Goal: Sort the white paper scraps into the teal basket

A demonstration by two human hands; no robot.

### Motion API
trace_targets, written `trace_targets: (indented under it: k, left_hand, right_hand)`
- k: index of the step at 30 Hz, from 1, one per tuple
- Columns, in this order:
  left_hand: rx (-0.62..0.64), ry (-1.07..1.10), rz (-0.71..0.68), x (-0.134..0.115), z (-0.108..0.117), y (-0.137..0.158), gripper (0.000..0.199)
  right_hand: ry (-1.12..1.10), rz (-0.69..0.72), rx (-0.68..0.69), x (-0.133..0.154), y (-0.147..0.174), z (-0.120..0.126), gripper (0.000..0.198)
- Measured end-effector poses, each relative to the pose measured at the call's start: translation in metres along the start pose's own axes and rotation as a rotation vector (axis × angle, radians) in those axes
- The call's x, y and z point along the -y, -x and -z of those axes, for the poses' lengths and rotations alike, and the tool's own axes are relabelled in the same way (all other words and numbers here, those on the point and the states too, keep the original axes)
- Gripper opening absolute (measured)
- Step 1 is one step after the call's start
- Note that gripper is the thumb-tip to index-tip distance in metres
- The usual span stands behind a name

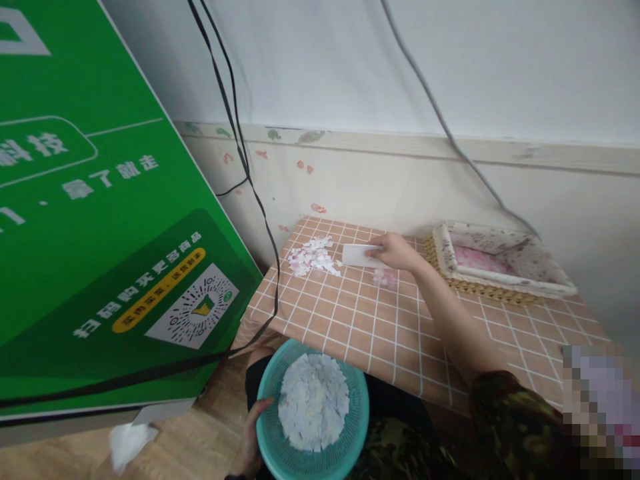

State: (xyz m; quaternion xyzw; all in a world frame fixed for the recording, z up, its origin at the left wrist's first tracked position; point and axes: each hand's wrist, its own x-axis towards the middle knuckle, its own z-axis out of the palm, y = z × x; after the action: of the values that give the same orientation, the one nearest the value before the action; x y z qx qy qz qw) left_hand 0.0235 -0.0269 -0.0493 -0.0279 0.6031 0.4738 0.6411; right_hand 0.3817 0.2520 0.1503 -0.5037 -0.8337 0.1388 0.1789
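In my right hand [393,251] is a flat white card [356,255], pinched above the checked tabletop. Just left of the card lies a loose heap of small white and pinkish paper scraps [313,257]. A few pale pink pieces [385,278] rest on the cloth below my right hand. My left hand [254,427] grips the left rim of a teal plastic basket [361,437] on my lap. Inside it sits a large mound of whitish paper scraps [314,403]. Most of the left fingers are hidden behind the basket's side.
A lined wicker basket [520,290] with pink content stands at the table's back right. Black cables [263,217] hang across the table's left corner, near a big green panel [100,233]. A white plastic bag [131,443] lies on the floor. The wall borders the table's back.
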Motion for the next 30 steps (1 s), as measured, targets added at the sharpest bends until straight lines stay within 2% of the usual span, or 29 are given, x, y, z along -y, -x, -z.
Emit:
trace_targets:
  k: [3, 11, 15, 23, 26, 30]
  left_hand:
    - [0.075, 0.041, 0.088, 0.0, 0.002, -0.002, 0.018]
    - [0.059, 0.038, 0.108, 0.0, -0.001, -0.001, 0.017]
    - [0.035, 0.036, 0.104, 0.0, 0.0, -0.001, 0.019]
    - [0.082, 0.063, 0.165, 0.001, 0.005, -0.005, 0.02]
    - [0.093, 0.075, 0.155, 0.002, 0.008, -0.009, 0.02]
    - [0.076, 0.047, 0.136, 0.002, 0.008, -0.009, 0.019]
  right_hand:
    - [0.012, -0.023, -0.03, -0.003, 0.001, 0.001, 0.022]
    - [-0.036, -0.018, -0.041, 0.003, -0.003, -0.01, 0.025]
    - [-0.023, -0.034, -0.073, 0.0, 0.0, -0.004, 0.026]
    - [0.078, -0.135, -0.083, -0.009, 0.012, 0.024, 0.026]
    - [0.064, -0.19, -0.086, 0.001, 0.011, 0.023, 0.027]
    - [0.172, -0.332, -0.147, 0.018, 0.006, 0.008, 0.027]
